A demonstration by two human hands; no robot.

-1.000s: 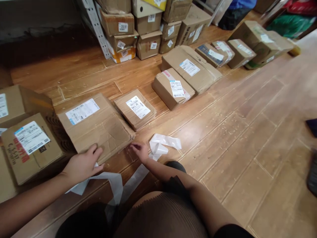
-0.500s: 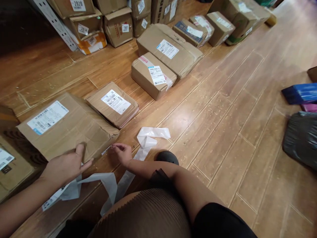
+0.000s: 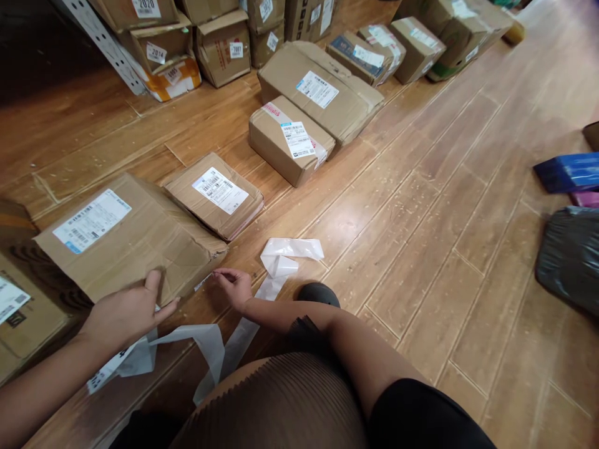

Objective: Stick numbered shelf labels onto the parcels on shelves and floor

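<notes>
A brown cardboard box (image 3: 140, 243) with a white shipping label (image 3: 92, 221) lies at the left. My left hand (image 3: 124, 315) is at its near edge, thumb on top and index finger stretched along the side. Its other fingers are curled out of sight, where a label strip (image 3: 138, 358) with black print comes out from under the palm. My right hand (image 3: 234, 288) pinches at the box's near right corner. Its fingertips meet the end of a small white sticker (image 3: 204, 282) on the box's side. Pale, curled backing strip (image 3: 276, 268) trails over the floor beside my right forearm.
A flatter labelled box (image 3: 215, 193) touches the far side of this one. Further parcels (image 3: 290, 140) form a row to the upper right. Numbered boxes (image 3: 222, 50) are stacked by a white metal post (image 3: 110, 43). A black-wrapped parcel (image 3: 568, 255) lies far right.
The right fingertips have shifted slightly away from the small sticker, which now lies flatter against the box's side. The left hand stays in place. The whole view has shifted a little.
</notes>
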